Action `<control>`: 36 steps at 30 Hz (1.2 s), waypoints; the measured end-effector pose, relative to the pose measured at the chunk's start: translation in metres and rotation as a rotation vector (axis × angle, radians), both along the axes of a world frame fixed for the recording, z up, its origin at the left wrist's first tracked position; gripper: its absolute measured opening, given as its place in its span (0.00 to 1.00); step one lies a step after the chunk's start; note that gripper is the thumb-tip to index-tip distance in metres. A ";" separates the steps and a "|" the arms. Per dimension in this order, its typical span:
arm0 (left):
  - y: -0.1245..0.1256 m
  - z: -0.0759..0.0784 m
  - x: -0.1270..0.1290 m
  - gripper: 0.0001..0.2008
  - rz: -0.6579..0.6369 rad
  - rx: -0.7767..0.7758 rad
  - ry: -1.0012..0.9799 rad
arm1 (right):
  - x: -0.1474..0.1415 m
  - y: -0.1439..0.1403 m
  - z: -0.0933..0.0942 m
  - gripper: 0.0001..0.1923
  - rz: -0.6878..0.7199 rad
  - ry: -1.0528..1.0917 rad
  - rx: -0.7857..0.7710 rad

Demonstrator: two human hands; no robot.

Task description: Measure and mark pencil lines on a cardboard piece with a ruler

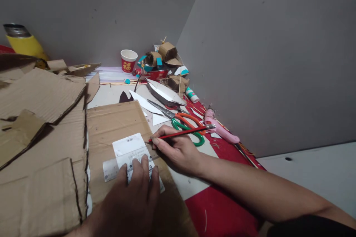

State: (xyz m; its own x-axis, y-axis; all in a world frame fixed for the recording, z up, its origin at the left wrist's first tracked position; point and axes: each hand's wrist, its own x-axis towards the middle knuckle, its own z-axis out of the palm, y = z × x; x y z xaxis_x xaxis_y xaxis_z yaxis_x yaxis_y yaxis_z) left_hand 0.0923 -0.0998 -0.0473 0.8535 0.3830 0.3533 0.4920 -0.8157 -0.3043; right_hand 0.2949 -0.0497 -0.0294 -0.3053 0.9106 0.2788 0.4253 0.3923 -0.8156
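Left hand (133, 189) flat, fingers spread, pinning a clear plastic ruler (126, 164) on a brown cardboard sheet (116, 126) bearing a white paper label (126, 145); right hand (174, 148) pinched round a red pencil (180, 132), tip at the ruler's far end. No drawn line visible on the cardboard, so marking judged barely begun, cutting not started. Little room rightward: orange-and-green scissors (183, 122) and pink glue gun (221, 127) close by; torn cardboard pieces (41, 96) crowding the left.

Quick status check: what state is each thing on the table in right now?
Left hand: pressing the ruler flat.
Ruler: lying across the cardboard sheet.
Cardboard sheet: flat, white label on it.
Right hand: gripping the pencil.
Pencil: tip at the ruler's end.
Scissors: lying unheld, blades closed.
Paper cup: upright.
Glue gun: lying on its side.
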 end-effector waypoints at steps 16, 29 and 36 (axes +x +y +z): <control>-0.001 0.003 -0.001 0.25 -0.004 -0.009 0.024 | 0.000 0.000 0.001 0.09 0.007 0.029 -0.051; -0.004 0.010 0.003 0.21 0.021 -0.043 -0.040 | 0.000 -0.009 0.022 0.10 -0.062 0.229 -0.200; -0.009 0.002 0.009 0.25 0.108 -0.031 -0.069 | -0.041 0.006 0.059 0.04 0.350 0.042 -0.290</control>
